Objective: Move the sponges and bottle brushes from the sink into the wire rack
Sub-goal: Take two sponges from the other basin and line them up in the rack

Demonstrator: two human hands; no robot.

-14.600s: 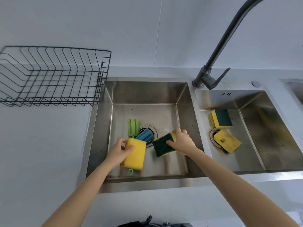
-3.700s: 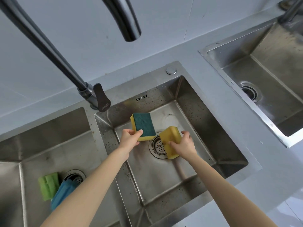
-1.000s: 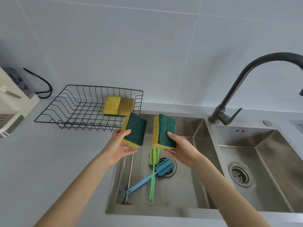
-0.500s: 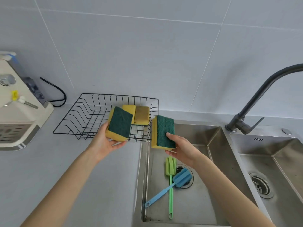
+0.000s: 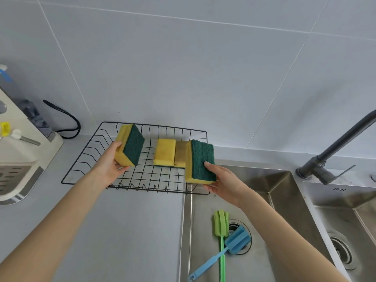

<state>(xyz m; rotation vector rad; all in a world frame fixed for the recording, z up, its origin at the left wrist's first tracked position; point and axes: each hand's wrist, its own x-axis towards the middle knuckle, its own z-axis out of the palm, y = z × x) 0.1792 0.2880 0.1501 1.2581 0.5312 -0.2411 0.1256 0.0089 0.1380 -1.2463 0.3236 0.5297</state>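
Two hands over the wire rack [image 5: 85,165] — left hand [image 5: 109,165] gripping one sponge [image 5: 130,145], right hand [image 5: 223,180] gripping another sponge [image 5: 200,161].

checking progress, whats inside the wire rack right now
Two sponges lie side by side on the wire rack floor. The left hand holds another sponge above it. The right hand's sponge covers part of the rack's right end.

Pale grey tiled wall [image 5: 183,68] with thin white grout lines fills the upper frame. Below it, a light grey countertop [image 5: 126,231]. A cream appliance [image 5: 18,159] with a black cord [image 5: 67,121] occupies the left edge; even, diffuse light throughout.
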